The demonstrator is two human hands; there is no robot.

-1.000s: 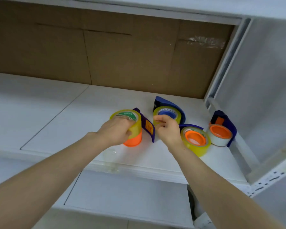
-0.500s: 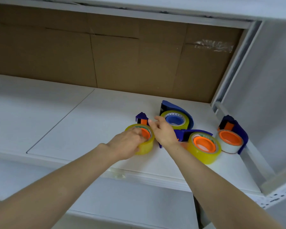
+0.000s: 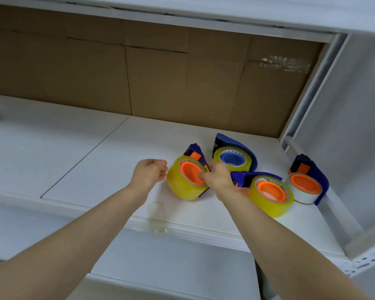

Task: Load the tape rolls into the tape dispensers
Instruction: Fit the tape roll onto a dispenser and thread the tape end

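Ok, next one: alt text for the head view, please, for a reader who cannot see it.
A person's right hand grips a blue tape dispenser loaded with a yellow roll, fingers in its orange hub, while the left hand hovers just beside it, touching nothing. Three more loaded dispensers sit to the right on a white shelf backed by cardboard.

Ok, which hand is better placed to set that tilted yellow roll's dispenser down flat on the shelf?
Right. The right hand already grips the dispenser, fingers at the orange hub of the yellow roll. The left hand hangs loosely curled beside it, holding nothing.
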